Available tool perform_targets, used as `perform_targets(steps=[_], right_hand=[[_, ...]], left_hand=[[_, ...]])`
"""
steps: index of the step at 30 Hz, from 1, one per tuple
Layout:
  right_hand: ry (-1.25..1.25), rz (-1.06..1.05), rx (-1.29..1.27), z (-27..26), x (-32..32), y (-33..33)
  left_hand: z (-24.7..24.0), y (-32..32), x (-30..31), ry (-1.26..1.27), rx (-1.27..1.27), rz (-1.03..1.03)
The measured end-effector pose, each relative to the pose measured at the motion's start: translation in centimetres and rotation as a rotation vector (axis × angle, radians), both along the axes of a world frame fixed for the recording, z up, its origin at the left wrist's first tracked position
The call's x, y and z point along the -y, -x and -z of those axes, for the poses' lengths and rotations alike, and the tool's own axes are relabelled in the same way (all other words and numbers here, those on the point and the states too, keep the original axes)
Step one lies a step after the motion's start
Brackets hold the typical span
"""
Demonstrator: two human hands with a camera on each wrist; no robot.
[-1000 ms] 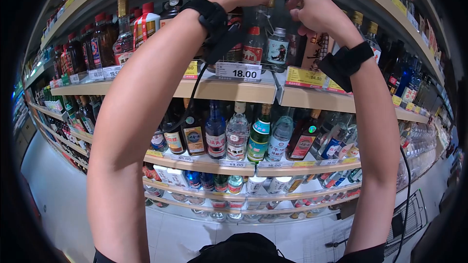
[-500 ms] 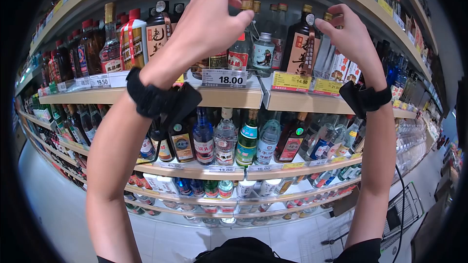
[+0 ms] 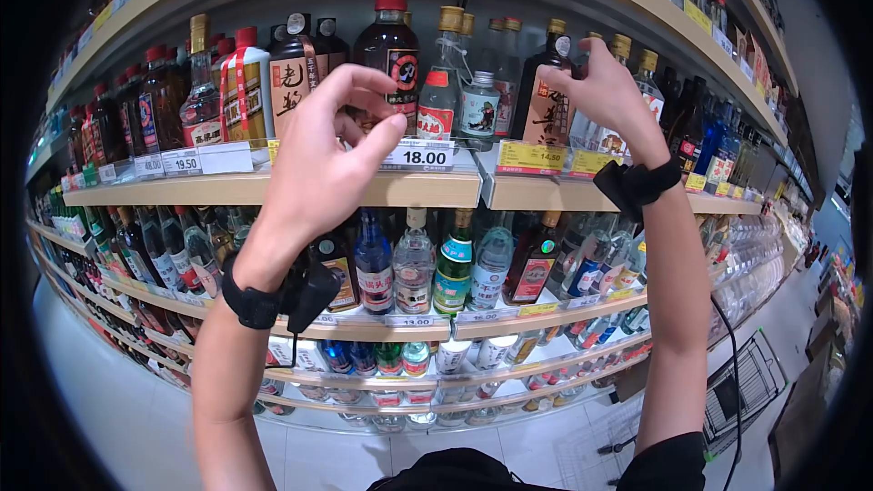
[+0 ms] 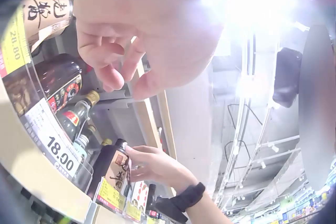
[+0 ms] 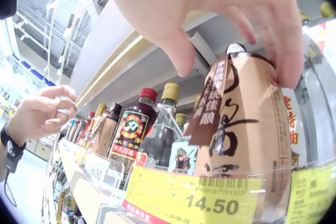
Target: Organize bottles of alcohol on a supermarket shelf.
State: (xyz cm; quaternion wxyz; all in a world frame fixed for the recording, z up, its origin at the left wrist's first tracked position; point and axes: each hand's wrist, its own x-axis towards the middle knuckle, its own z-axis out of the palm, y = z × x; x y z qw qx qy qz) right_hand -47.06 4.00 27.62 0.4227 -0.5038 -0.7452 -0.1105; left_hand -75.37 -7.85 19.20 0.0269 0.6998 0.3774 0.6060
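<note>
My left hand (image 3: 332, 164) hovers in front of the upper shelf, fingers loosely curved with nothing between them. Behind it stands a dark bottle with a red cap (image 3: 389, 41), its lower part partly hidden by the fingers. Just right of that is a clear bottle with a gold cap and red label (image 3: 442, 82). My right hand (image 3: 618, 105) is at the top of a dark bottle with a tan label (image 5: 241, 113). In the right wrist view its thumb and fingers spread over either side of that bottle's shoulder, not closed round it.
A small clear bottle (image 3: 479, 100) stands between the gold-capped and tan-labelled ones. Price tags (image 3: 532, 156) line the shelf edge (image 3: 382, 189). More bottles (image 3: 455, 268) fill the shelves below. A shopping cart (image 3: 746, 391) stands on the floor at lower right.
My left hand has come down and left from the gold-capped bottle, uncovering the red-capped one. Both hands were high among the bottles a second ago; the right has drawn down beside the tan-labelled bottle.
</note>
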Motion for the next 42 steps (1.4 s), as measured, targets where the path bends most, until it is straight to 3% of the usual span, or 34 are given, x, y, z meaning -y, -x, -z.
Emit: perform_targets(steps=[2, 8, 13, 20, 24, 33, 36, 38, 40, 42], right_hand=[[0.050, -0.029, -0.010, 0.5, -0.2, 0.7], [0.066, -0.170, -0.122, 2.9, -2.5, 1.1], [0.016, -0.235, -0.246, 4.4, -3.9, 0.8], [0.071, -0.273, -0.338, 4.9, -3.3, 1.3], [0.069, -0.277, -0.344, 5.1, -3.8, 1.0], [-0.003, -0.248, -0.305, 5.6, -4.1, 1.1], [-0.245, -0.052, -0.201, 4.8, -5.2, -0.7], [-0.264, -0.020, -0.279, 3.5, -2.9, -0.2], [-0.408, -0.046, -0.201, 2.9, -0.5, 0.9], [-0.395, -0.169, -0.207, 2.8, 1.6, 2.9]], left_hand=[[1.7, 0.5, -0.1, -0.062, 0.008, 0.008], [6.6, 0.2, 1.8, 0.179, 0.240, 0.209], [10.6, 0.6, 1.3, 0.252, 0.200, 0.213], [12.8, 1.1, 1.5, 0.425, 0.393, 0.341], [14.5, 1.5, 1.2, 0.344, 0.292, 0.271], [16.8, 3.5, 1.8, 0.361, 0.389, 0.281], [17.5, 4.7, 2.5, 0.324, 0.447, 0.211], [17.9, 5.7, 3.1, 0.297, 0.504, 0.167], [18.2, 6.7, 3.7, 0.282, 0.570, 0.138], [18.9, 7.7, 4.1, 0.285, 0.606, 0.123]])
